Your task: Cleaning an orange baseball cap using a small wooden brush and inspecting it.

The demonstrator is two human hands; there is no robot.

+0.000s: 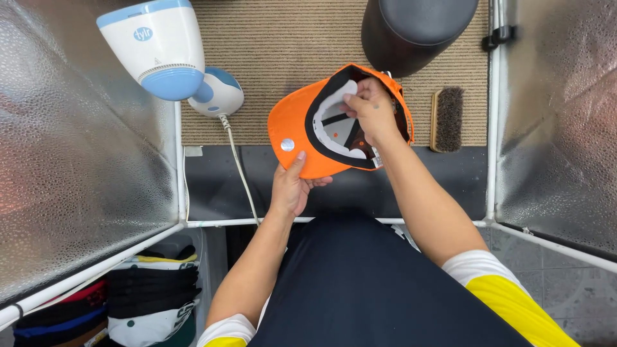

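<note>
Two bare hands hold an orange cap upside down at the frame's centre. Nearest, the left hand cups the crown from below, thumb pressed beside its silver top button. Beyond, the right hand reaches inside, fingertips pinching the white lining. Judging by this, handling is mid-way. Farther up lie a brush and a white-blue steamer.

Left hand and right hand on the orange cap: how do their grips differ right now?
The left hand supports the orange cap from below on its outer crown, thumb up near the top button; the right hand reaches down into the cap's open inside. The left hand lies palm up with fingers spread under the fabric; the right hand shows its back, fingertips curled and pinching the white inner lining. Both are bare and touching the cap.
</note>
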